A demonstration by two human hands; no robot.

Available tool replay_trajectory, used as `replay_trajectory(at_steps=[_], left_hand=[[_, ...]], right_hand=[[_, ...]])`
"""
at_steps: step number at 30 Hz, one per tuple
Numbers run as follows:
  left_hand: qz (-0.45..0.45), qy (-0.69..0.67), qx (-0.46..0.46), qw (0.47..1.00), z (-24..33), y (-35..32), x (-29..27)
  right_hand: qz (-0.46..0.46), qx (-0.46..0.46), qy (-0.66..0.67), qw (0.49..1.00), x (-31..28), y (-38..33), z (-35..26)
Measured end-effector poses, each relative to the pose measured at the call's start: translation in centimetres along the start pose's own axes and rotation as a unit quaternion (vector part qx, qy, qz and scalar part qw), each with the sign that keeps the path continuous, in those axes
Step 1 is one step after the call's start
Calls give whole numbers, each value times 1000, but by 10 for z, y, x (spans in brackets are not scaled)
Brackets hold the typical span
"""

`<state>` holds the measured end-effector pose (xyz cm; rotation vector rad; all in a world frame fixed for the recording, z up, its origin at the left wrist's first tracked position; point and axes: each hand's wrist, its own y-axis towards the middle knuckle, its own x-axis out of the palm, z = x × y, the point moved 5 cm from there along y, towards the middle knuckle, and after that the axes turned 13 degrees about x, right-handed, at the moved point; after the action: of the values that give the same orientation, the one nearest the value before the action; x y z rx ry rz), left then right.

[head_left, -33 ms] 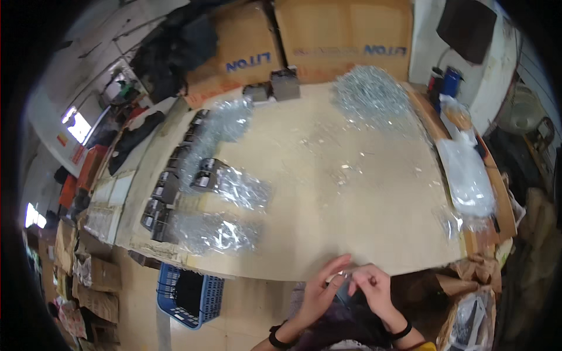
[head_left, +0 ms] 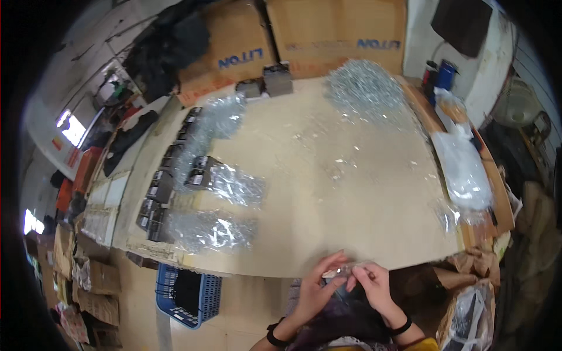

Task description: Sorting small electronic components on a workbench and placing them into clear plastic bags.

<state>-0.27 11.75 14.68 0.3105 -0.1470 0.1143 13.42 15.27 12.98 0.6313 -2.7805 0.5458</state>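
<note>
At the near edge of the table, my left hand (head_left: 317, 288) and my right hand (head_left: 375, 285) are close together. Between them is a small, shiny clear plastic piece (head_left: 344, 271), its exact kind too small to make out. The right thumb and fingers pinch one side of it. On the other side, the left thumb and fingers curve round it. Across the table, a heap of small silvery pieces (head_left: 364, 88) lies at the far right. Clear plastic bags (head_left: 213, 231) lie at the left, beside a row of small dark boxes (head_left: 159, 187).
Loose shiny bits (head_left: 336, 171) are scattered over the tabletop (head_left: 304, 234). A white plastic bag (head_left: 464, 169) lies along the right edge, near a blue can (head_left: 445, 74). Large cardboard boxes (head_left: 336, 29) stand behind. Below the table is a blue basket (head_left: 208, 301).
The clear plastic piece between my hands shows more plainly now, and the right fingers sit a little differently on it. The whole view has shifted slightly.
</note>
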Motion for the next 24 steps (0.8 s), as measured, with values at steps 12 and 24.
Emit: replay_trajectory(at_steps=[12, 24], left_hand=[[-10, 1, -249, 968, -28, -36, -5], [-180, 185, -160, 953, -31, -44, 10]], right_hand=[[41, -8, -11, 999, -35, -31, 22], [38, -14, -215, 976, -42, -44, 25]])
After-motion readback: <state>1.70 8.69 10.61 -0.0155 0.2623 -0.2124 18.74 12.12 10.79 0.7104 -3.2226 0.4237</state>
